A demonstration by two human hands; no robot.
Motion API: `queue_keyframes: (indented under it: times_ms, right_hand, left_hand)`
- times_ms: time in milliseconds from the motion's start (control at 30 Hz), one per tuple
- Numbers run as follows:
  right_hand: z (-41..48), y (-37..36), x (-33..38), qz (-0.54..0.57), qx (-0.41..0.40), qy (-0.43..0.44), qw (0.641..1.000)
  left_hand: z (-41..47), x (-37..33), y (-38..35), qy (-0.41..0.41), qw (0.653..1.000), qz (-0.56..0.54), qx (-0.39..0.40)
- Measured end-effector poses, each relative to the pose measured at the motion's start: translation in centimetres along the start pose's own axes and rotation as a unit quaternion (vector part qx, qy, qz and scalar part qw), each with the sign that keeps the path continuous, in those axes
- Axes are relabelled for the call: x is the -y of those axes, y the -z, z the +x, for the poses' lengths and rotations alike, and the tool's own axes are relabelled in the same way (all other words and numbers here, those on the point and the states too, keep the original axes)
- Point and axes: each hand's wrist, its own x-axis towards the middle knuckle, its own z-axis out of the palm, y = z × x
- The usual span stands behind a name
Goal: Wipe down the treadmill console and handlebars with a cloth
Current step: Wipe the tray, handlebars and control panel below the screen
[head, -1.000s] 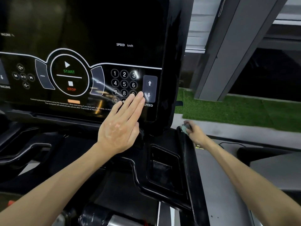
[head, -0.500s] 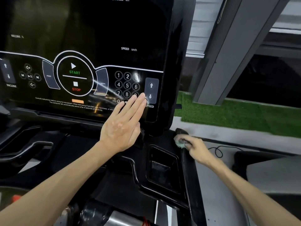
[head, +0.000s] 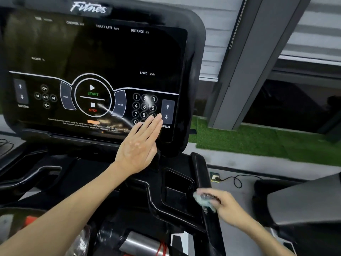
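The black treadmill console [head: 103, 58] fills the upper left, with START and STOP marks, a number pad and SPEED arrows. My left hand [head: 137, 147] lies flat against its lower right part, straight fingers touching the panel by the number pad. My right hand [head: 224, 205] grips a small pale cloth [head: 203, 199] and presses it on the right handlebar [head: 200, 163], a black bar running down the console's right side. Motion blurs the cloth and the fingers round it.
A black cup-holder recess [head: 177, 189] sits between my hands. A metal bottle [head: 142, 244] lies below in the tray. Right of the treadmill are a floor socket with a cable [head: 215, 176], another grey machine [head: 304, 204], green turf [head: 258, 143] and a grey pillar [head: 245, 67].
My right hand has slid the cloth down the right handlebar toward me. My left hand has stayed flat on the console. The view has tilted up, showing the console's top.
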Motion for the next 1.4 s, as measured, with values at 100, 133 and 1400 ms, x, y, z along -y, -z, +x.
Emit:
queue_keyframes:
  times_ms: [100, 133, 1400]
  right_hand:
    - [0.4, 1.4, 2.4, 0.183, -0.042, -0.049, 0.981]
    - [0.4, 1.8, 3.4, 0.232, -0.057, -0.058, 0.969]
    - [-1.0, 10.8, 15.7, 0.159, -0.202, 0.024, 0.966]
  left_hand:
    - [0.1, -0.5, 0.8, -0.009, 0.998, -0.063, -0.024]
    - [0.1, -1.1, 1.0, -0.031, 0.994, -0.093, -0.046]
    - [6.3, -7.6, 8.8, 0.140, 0.812, -0.555, 0.112]
